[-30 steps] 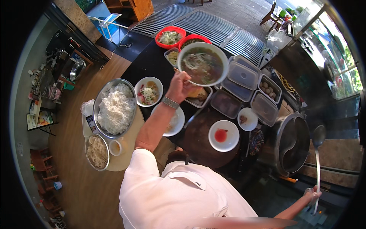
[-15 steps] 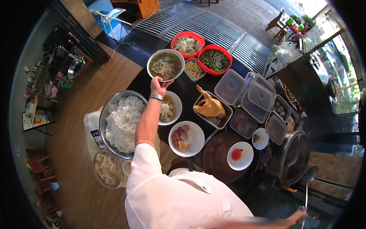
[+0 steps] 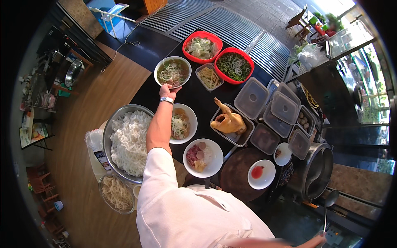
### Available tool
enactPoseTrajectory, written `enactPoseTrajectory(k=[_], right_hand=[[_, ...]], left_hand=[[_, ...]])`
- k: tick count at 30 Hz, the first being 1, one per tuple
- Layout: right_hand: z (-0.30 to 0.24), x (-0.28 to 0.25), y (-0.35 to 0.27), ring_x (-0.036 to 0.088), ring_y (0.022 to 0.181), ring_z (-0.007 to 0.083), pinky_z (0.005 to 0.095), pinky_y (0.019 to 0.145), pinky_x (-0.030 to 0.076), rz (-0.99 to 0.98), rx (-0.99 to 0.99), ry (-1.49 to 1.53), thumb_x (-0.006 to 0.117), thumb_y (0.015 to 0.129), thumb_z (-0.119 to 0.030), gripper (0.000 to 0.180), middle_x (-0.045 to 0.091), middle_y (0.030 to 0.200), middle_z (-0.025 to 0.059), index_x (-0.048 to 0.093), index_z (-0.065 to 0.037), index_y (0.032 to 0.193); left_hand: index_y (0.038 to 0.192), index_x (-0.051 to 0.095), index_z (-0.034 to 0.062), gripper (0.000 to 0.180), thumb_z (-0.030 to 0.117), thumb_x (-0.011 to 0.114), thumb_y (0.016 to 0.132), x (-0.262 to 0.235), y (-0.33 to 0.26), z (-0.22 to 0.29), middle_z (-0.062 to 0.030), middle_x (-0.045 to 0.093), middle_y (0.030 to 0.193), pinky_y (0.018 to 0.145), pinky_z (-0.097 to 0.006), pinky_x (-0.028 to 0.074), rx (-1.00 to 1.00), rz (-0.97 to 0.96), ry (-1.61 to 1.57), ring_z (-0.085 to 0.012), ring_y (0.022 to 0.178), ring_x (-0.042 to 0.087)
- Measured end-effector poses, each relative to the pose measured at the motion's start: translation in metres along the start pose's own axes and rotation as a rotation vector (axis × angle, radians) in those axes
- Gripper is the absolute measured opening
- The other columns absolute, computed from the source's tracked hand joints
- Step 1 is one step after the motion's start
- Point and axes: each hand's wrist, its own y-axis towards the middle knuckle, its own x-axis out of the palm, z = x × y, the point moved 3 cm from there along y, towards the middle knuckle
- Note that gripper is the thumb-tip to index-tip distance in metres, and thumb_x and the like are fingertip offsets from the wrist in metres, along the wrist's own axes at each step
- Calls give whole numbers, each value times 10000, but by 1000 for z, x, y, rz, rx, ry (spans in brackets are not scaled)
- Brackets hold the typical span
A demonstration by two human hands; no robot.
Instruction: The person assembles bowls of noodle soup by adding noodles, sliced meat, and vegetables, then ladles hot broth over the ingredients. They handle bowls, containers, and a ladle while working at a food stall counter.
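Toward the far left of the black table, my left hand (image 3: 168,91) grips the near rim of a white bowl of noodle soup (image 3: 173,70) topped with sliced onion. Low at the right edge, my right hand (image 3: 317,240) is closed round the handle of a long metal ladle (image 3: 332,198), whose bowl is beside the big steel pot (image 3: 316,169). Partly behind my left forearm stands a second white bowl (image 3: 184,124) with meat and onion. A third bowl (image 3: 203,158), nearer me, holds raw meat, sausage slices and white noodles.
A steel basin of white noodles (image 3: 131,140) stands left of my arm. Beyond the bowls are red tubs of onion (image 3: 202,46) and chopped greens (image 3: 234,66). Rightward lie a tray with a whole cooked bird (image 3: 229,123), lidded boxes (image 3: 251,97) and a bowl of red sauce (image 3: 261,173).
The soup bowl in my left hand has shifted slightly left and looks a little smaller, farther from me. My right hand and the ladle have moved slightly. The whole view has tilted a bit.
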Motion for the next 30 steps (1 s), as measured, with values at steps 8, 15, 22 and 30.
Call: enactPoseTrajectory(k=[8, 15, 22, 30], right_hand=[[-12, -19, -23, 710, 848, 341, 452, 776, 576, -73, 50, -66, 525, 899, -745, 760, 751, 910, 189, 797, -40, 977], [-10, 3, -9, 719, 984, 343, 466, 837, 579, -133, 78, -51, 528, 847, -803, 812, 755, 1047, 170, 789, -58, 1039], [-28, -1, -25, 741, 911, 325, 443, 806, 578, -111, 127, -69, 545, 898, -735, 779, 768, 980, 192, 784, -5, 1027], [-54, -9, -21, 734, 871, 292, 417, 778, 586, -96, 83, 19, 621, 882, -682, 728, 775, 935, 163, 782, 13, 1030]], left_hand=[[1384, 477, -7, 708, -59, 432, 679, -9, 14, 2, -227, 511, 1392, 971, -778, 446, 21, -4, 51, -534, 1270, 515], [1431, 388, -48, 766, 159, 742, 783, 23, -95, 22, -141, 533, 1280, 976, -428, 440, 415, 276, 670, -243, 1122, 524], [855, 588, 56, 343, 336, 566, 1053, -57, -328, -42, 29, 558, 744, 614, -247, 418, 310, 108, 1004, -76, 676, 520], [1193, 557, 33, 336, 316, 606, 1017, -165, -259, -87, -80, 621, 1176, 810, -380, 535, 182, 294, 682, -191, 1034, 604]])
